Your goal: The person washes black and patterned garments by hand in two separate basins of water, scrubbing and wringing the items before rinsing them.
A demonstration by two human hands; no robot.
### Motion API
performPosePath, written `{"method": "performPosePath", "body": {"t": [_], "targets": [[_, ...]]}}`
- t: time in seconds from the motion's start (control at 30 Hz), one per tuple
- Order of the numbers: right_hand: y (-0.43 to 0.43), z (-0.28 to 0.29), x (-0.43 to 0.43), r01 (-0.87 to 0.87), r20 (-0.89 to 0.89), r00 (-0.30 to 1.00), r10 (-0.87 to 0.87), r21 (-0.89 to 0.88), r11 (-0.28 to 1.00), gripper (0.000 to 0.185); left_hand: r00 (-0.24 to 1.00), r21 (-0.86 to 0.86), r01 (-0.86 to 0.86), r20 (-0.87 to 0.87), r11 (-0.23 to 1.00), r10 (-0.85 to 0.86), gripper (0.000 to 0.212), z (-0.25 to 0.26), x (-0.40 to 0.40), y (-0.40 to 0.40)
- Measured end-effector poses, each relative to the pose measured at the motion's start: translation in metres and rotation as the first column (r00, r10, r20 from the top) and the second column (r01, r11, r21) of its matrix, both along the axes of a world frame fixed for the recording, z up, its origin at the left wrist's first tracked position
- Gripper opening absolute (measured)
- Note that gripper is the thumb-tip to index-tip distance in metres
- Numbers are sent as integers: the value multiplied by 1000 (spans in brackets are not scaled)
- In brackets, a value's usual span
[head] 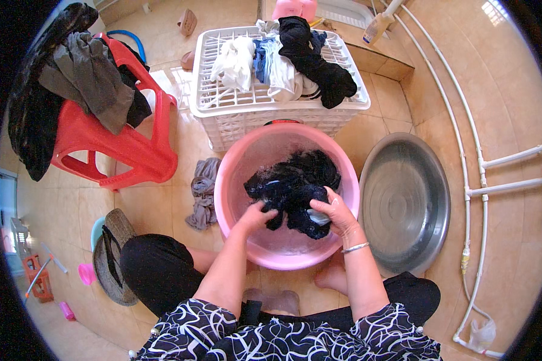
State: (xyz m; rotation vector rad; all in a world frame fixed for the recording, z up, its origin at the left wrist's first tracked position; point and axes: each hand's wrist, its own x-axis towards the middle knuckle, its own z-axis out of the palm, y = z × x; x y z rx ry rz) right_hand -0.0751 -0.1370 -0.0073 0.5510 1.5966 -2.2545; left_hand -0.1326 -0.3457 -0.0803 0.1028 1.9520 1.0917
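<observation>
Wet black clothing [293, 185] lies in a pink plastic basin [226, 180] with some water in it. My left hand [255, 217] touches the near left part of the cloth, fingers spread; how firmly it holds is not plain. On the right, my right hand [336, 210] grips a bunched black piece, with a pale patch of cloth showing beside the thumb. A bracelet circles the right wrist.
A white plastic crate [280, 108] bearing clothes stands behind the basin. To its left is a red plastic stool [117, 153] draped with dark clothes. A metal basin [404, 203] sits close on the right. Grey cloth [204, 194] lies on the floor at left.
</observation>
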Motion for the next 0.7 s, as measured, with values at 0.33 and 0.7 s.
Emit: {"method": "performPosePath", "body": {"t": [0.33, 0.7], "targets": [[-3, -64, 6, -228, 204, 973, 105, 813, 536, 62, 867, 215, -394, -234, 894, 439, 48, -15, -23, 22], [-8, -150, 14, -617, 555, 781, 286, 754, 223, 53, 935, -493, 282, -53, 823, -351, 67, -36, -12, 32]]}}
